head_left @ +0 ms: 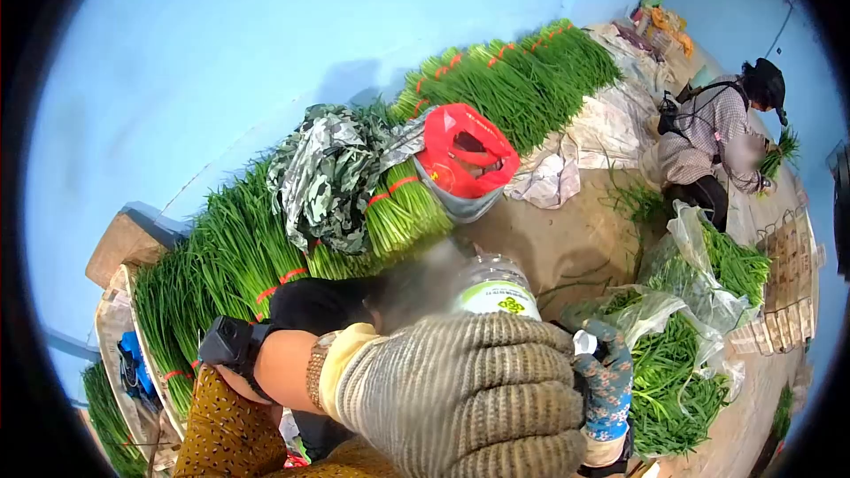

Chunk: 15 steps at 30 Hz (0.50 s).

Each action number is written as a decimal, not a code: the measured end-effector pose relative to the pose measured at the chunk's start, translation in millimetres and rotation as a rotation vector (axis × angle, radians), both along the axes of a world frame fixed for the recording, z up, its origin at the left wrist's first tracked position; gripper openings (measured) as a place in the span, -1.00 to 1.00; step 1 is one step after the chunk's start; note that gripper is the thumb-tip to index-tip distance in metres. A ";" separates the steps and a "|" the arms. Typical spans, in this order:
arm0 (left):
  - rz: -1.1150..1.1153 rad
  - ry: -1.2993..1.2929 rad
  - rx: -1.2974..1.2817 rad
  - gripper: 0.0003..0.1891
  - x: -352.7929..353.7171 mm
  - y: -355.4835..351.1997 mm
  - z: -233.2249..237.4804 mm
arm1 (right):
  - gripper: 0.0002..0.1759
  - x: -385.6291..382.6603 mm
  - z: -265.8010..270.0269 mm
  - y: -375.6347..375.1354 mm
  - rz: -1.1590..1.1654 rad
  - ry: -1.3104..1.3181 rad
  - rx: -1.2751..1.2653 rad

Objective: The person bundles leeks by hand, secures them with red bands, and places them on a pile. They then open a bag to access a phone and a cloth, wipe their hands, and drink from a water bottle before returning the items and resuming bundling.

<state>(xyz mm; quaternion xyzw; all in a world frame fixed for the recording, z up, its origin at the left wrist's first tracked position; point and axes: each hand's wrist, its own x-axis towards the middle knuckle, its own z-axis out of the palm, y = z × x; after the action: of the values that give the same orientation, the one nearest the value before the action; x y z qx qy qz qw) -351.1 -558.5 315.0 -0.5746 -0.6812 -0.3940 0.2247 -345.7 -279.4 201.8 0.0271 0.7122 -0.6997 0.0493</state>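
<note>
My left hand (460,394), in a thick grey-beige knit glove, is closed in front of a clear plastic bottle (500,290) with a white and green label, and seems to grip it. The glove hides the lower part of the bottle. Just to the right is my right hand (584,376), dark-gloved under a blue floral sleeve. Its fingers are bent at a small white cap (584,343), partly hidden behind the left glove. A black watch sits on my left wrist.
Bundled green stalks (522,80) with red bands line the blue wall. A camouflage cloth (328,177) and a red bag (465,150) rest among them. Plastic bags of greens (677,381) stand right. A co-worker (708,137) bends by a crate (788,274), holding greens.
</note>
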 end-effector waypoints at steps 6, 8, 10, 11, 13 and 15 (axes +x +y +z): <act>0.032 0.053 0.007 -0.80 3.0 -0.7 5.3 | -0.57 0.3 5.8 -6.7 -0.051 -0.048 -0.087; 0.020 0.025 -0.014 -0.81 4.9 -4.1 12.7 | -0.58 1.7 5.2 -7.4 -0.034 -0.034 -0.068; 0.027 0.042 0.000 -0.83 5.2 -4.3 15.8 | -0.59 2.0 4.1 -8.0 -0.030 -0.013 -0.087; 0.031 0.049 0.010 -0.84 5.4 -4.4 16.4 | -0.59 0.9 3.7 -8.4 -0.029 -0.023 -0.091; 0.063 0.119 0.049 -0.84 4.1 -1.8 14.6 | -0.60 -0.6 3.8 -8.2 -0.029 -0.046 -0.097; 0.074 0.149 0.054 -0.85 5.2 -2.0 17.7 | -0.60 -0.3 7.8 -9.8 -0.014 -0.064 -0.069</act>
<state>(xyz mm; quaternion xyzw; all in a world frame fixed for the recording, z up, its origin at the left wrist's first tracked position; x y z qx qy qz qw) -345.9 -560.5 332.7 -0.5704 -0.6726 -0.3599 0.3045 -346.0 -289.2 209.6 0.0526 0.6856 -0.7229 0.0680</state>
